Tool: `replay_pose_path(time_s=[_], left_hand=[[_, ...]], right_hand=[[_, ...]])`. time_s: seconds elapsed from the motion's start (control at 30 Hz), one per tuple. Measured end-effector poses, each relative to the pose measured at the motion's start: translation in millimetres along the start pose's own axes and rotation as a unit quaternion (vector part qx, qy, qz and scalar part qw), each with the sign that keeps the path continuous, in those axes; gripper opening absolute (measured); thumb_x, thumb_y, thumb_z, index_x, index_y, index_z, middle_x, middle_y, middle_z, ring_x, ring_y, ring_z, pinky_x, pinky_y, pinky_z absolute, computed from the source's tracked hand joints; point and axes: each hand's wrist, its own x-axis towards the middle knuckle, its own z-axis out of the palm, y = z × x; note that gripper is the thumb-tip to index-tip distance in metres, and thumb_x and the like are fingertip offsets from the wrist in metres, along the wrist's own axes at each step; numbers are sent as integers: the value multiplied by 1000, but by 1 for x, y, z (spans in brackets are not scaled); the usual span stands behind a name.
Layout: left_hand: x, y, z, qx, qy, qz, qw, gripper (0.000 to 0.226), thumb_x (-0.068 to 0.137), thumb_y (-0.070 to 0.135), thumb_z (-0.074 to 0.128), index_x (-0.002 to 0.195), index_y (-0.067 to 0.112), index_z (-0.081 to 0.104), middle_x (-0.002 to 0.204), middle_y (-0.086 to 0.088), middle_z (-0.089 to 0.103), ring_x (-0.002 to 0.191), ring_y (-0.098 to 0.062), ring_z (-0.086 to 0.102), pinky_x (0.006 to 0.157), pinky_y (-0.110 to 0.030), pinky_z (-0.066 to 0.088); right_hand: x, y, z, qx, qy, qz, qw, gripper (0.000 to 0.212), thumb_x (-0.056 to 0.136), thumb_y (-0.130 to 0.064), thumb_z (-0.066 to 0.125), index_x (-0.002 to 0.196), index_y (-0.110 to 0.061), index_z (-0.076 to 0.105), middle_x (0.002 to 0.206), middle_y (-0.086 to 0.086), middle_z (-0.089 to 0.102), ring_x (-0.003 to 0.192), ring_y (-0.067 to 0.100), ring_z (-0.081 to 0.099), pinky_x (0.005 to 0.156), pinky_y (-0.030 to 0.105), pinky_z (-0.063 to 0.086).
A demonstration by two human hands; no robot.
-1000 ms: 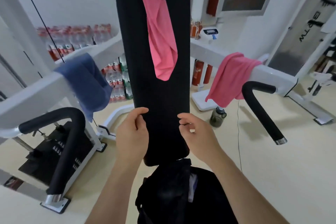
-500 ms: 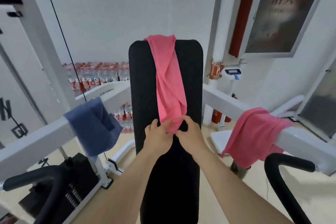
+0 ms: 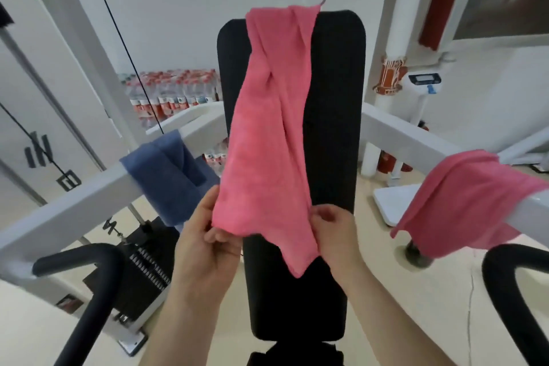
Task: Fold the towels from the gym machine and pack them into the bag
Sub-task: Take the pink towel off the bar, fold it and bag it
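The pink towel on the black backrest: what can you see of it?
The pink towel is soft, wrinkled cloth, draped over the top of the upright black backrest and hanging down its front in loose folds. The left hand and right hand each pinch its lower edge, holding it spread; a pointed corner dangles below them.

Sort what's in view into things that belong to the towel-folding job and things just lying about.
Job: middle pink towel on the black backrest, its lower edge gripped by the left hand and right hand; blue towel and side pink towel, draped over the machine's white bars.
Lying about: packs of bottled water; weight stack; weighing scale.
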Motion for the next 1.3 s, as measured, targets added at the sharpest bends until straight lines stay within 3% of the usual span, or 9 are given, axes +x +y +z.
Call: replay_pose_path(time_s=[0.1,0.23,0.43,0.53,0.67,0.87,1.0,1.13,1.3], left_hand=[[-15,8,-26,154,23,-33,987,23,95,6,42,98,5,65,58,3,39,33,-1,26,31,-11,27],[-45,17,-46,416,-39,-6,909,46,87,-5,31,85,4,76,51,-2,31,41,-12,23,40,-24,22],[-85,26,-36,678,-208,43,704,46,86,2,39,85,29,77,60,-3,59,52,-20,45,47,-28,36],[-99,39,-24,622,-272,52,732,48,82,-7,35,92,23,71,95,0,73,77,-15,65,64,-30,52],[-108,60,-19,601,-294,121,734,41,94,-3,38,103,28,63,87,-14,67,80,-36,65,72,-53,55],[-129,80,-14,610,-271,214,713,18,94,13,58,109,24,58,60,3,63,53,-4,56,54,-16,43],[-148,85,-19,635,-273,142,709,37,74,40,74,104,22,60,60,1,66,48,-11,57,47,-23,48],[-150,103,-44,712,-226,56,662,22,74,40,77,88,25,70,75,9,74,65,-5,70,57,-16,55],[-140,126,-68,653,-135,74,742,29,69,40,77,86,16,71,77,-1,74,69,-19,70,62,-28,54]], right_hand=[[-50,56,9,-452,-155,-89,874,22,94,-14,43,99,-12,64,98,8,68,90,29,67,67,29,42],[-101,83,-1,-579,-379,18,722,14,90,-9,48,95,-11,61,83,12,63,101,32,66,75,32,44],[-131,11,-4,-217,-224,-94,945,28,86,-11,61,107,-28,67,106,-12,68,96,1,64,81,18,50],[-155,-47,-5,-26,-355,-125,926,67,78,20,53,131,-22,55,119,1,66,112,8,62,94,25,52],[-173,-72,1,97,-353,-89,926,37,90,4,57,123,-12,63,86,9,66,75,20,64,72,29,54],[-198,-85,7,116,-289,-86,946,19,98,-21,55,101,-4,64,89,11,67,85,22,64,81,37,54],[-210,-107,5,-38,-116,-213,969,13,98,-17,55,91,-7,58,82,16,66,68,17,63,51,25,51],[-189,-112,-21,-60,92,-271,956,12,98,-15,52,87,-12,52,77,3,56,70,20,61,62,36,57],[-158,-67,-58,-69,252,-160,952,12,98,-21,48,87,-17,50,77,-6,53,81,32,63,71,57,55]])
